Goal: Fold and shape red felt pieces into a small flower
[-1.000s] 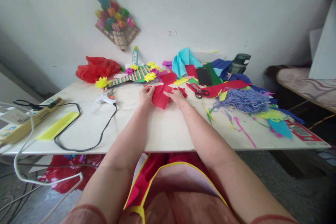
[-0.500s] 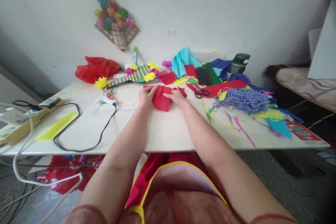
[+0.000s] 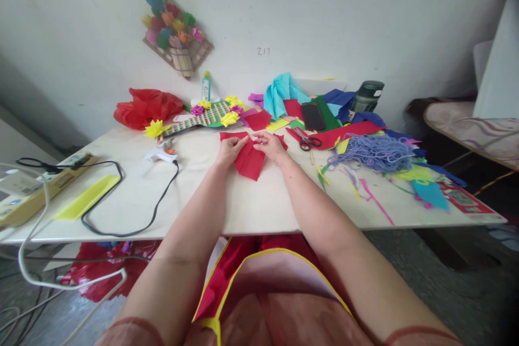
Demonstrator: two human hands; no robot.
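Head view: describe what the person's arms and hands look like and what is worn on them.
Both forearms are bare from wrist to upper arm. The left hand and right hand carry no gloves, and no rings, watch or bracelets can be made out. A reddish-pink short sleeve with a darker hem edges each upper arm at the bottom of the picture.

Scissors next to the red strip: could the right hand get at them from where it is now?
Probably yes. The scissors lie open on the table just right of the right hand, with bare tabletop between them. That hand rests on the red paper and holds nothing else.
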